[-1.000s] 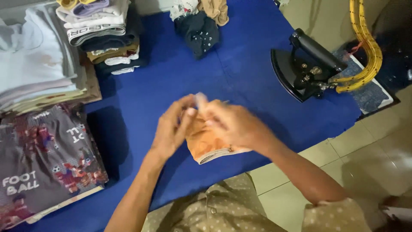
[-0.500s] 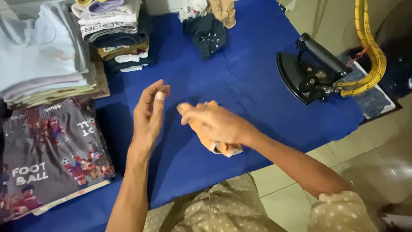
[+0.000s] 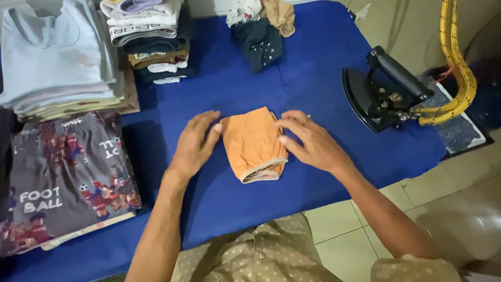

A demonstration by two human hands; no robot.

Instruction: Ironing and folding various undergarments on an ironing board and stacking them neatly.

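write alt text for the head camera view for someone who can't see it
Two bare hands press on either side of a small folded orange garment on a blue cloth-covered table, left hand and right hand flat. Folded clothes stacks sit to the left, and a black iron rests to the right.

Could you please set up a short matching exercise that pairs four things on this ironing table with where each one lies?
Things:
1. orange garment
2. iron
3. grey printed shirt
4. dark crumpled garment

Places:
A. at the table's right edge, beside a yellow cord
B. at the far edge of the blue table cover
C. between the left hand and the right hand
D. at the near left, below the folded stacks

Pairs: 1-C, 2-A, 3-D, 4-B
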